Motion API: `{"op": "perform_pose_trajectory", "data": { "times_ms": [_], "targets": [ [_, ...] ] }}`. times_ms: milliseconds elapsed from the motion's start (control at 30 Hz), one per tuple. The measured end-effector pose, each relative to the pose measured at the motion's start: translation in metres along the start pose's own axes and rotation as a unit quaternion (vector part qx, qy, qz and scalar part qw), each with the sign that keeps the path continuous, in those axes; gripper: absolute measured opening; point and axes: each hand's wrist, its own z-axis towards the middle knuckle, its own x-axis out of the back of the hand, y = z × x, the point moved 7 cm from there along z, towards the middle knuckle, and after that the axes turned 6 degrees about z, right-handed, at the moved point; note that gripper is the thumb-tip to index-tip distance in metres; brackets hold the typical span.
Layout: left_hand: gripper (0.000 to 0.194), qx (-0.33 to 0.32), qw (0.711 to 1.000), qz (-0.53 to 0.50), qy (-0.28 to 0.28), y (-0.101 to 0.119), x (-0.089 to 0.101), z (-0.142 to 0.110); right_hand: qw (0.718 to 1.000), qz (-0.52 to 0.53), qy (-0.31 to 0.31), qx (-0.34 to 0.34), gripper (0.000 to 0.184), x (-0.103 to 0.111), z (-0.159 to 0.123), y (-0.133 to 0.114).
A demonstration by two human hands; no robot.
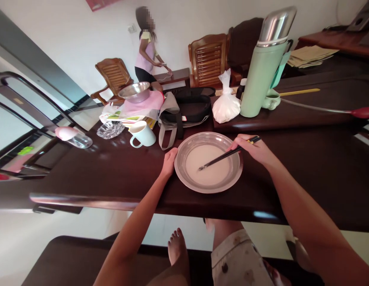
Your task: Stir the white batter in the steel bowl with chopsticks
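Note:
A round metal basin (232, 176) holding a whitish liquid sits on the dark wooden table (306, 174) right in front of me. My right hand (253, 149) is closed around a pair of dark chopsticks (224, 155), whose tips dip into the liquid near the basin's middle. My left hand (168, 162) rests against the basin's left rim, fingers curled on its edge.
Behind the basin lie a black bag (189, 110), a white mug (143, 134), a glass ashtray (110, 129), a tied bag of white powder (226, 104) and a green thermos (264, 65). A steel bowl (134, 91) sits on pink cloth. A person stands by the far wall near wooden chairs.

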Motion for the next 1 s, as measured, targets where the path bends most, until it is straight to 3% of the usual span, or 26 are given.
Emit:
{"op": "perform_pose_trajectory", "data": {
  "times_ms": [133,300,467,667,833,1000],
  "targets": [
    [0.046,0.005,1.0,0.003,0.002,0.001,0.0,-0.001,0.998,0.021,0.059,0.016,0.04,0.012,-0.001,-0.001],
    [0.046,-0.001,1.0,0.007,-0.003,0.0,0.0,-0.001,1.0,0.011,-0.002,0.004,0.038,0.001,-0.001,0.001],
    [0.046,0.0,1.0,0.005,-0.002,-0.002,0.001,0.0,0.994,0.012,0.099,0.033,0.039,0.022,0.0,0.0],
    [0.047,-0.005,1.0,0.009,-0.001,-0.002,0.0,0.0,1.0,0.0,0.002,0.007,0.037,0.003,0.0,0.003],
    [0.047,0.013,1.0,0.002,0.006,-0.005,0.002,0.0,0.995,-0.009,0.092,0.023,0.039,0.02,-0.001,0.0],
    [0.046,0.008,1.0,0.003,0.004,-0.006,0.002,0.001,1.0,-0.004,0.004,0.002,0.039,0.005,0.0,0.002]
  ]
}}
